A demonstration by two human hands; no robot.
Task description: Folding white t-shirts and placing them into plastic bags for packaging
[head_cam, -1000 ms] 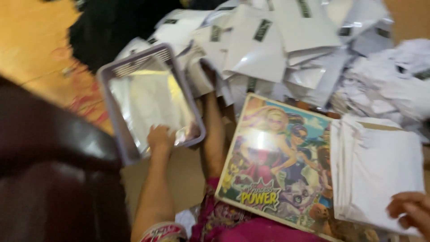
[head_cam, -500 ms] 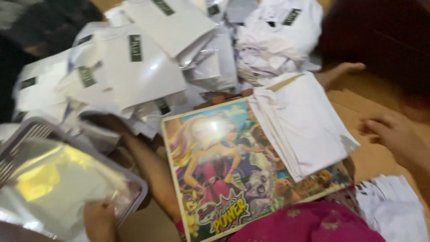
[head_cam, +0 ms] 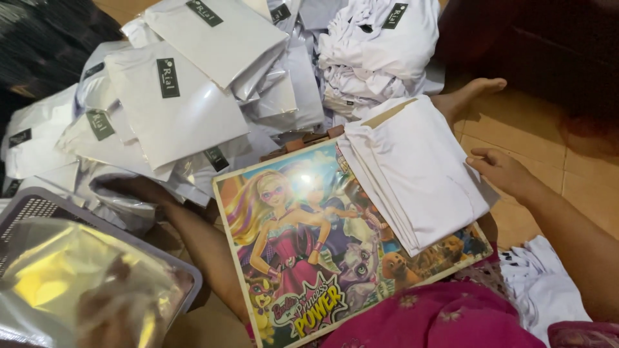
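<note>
Right hand (head_cam: 503, 171), fingers loosely spread and holding nothing, touches the edge of a stack of folded white cloth (head_cam: 419, 171) lying on a picture board (head_cam: 309, 258). Left hand (head_cam: 103, 309) blurred under clear bags in a basket (head_cam: 39, 209); grip cannot be told.

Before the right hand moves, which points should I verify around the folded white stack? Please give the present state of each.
1. Right hand empty: ok, open at the right edge of the folded white stack.
2. Stack supported: ok, it lies on the picture board.
3. Layers aligned: not ok, the lower-left edges fan out.
4. Left hand grip: cannot tell, blurred behind clear bags in the grey basket.
</note>
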